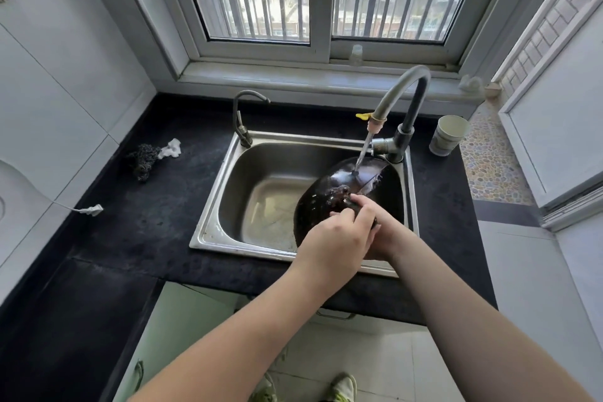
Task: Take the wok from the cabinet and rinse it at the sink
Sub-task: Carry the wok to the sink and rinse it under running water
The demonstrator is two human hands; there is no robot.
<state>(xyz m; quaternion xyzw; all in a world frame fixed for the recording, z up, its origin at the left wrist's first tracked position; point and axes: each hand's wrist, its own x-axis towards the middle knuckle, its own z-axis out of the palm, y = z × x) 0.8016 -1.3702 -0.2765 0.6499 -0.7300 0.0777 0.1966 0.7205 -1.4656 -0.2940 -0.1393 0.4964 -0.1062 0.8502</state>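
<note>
The wok (329, 192) sits tilted in the right half of the steel sink (228, 173), its dark inside facing up and toward the window. A thin stream of water (363, 150) runs from the tall curved tap (408, 91) and strikes the wok near its far rim, where the surface shines wet.

The left hand (339, 232) reaches across over the wok's near edge, its fingers (359, 209) curled down around something dark pressed against the inside of the wok; what that dark thing is cannot be told. The right hand (388, 232) lies just behind and partly under the left one, at the wok's near right rim. Most of it is hidden, so whether its fingers grip the wok cannot be told.

A second, smaller tap (243, 121) stands at the sink's far left corner. On the black desk (146, 222) to the left lie a steel scouring pad (143, 157) and a crumpled white scrap (171, 147) just beside it, and nearer the wall a white plug (93, 209) on its cord. A paper cup (448, 135) stands on the desk right of the tall tap.
</note>
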